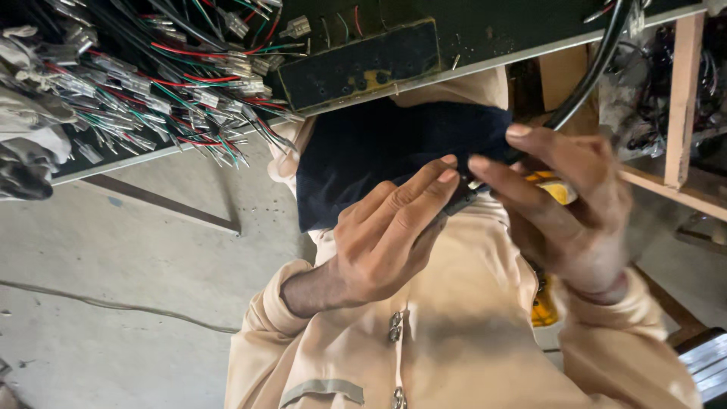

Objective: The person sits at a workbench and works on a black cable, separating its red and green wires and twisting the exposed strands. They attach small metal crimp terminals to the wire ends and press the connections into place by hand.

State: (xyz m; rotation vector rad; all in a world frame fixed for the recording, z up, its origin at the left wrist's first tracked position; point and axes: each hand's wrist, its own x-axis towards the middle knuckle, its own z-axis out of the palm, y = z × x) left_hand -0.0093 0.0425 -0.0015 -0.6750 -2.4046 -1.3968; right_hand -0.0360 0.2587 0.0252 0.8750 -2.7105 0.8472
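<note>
My left hand [379, 242] pinches the end of a thick black cable [459, 200] between thumb and fingers. The cable [594, 72] runs up and to the right, over the edge of a dark board. My right hand [572, 208] meets the left at the cable's end, its forefinger and thumb touching the tip, and a yellow object [555, 189] lies in its palm. Both hands work over a dark blue cloth [379, 151] lying on my beige garment [454, 333]. What the yellow object is I cannot make out.
A dark board [485, 30] spans the top, with a black block [360, 64] fixed to it. Several red, green and black wires with clear terminals [174, 98] hang at upper left. A wooden frame [685, 98] stands right. Grey concrete floor [121, 257] lies left, and another yellow piece [544, 310] sits under my right wrist.
</note>
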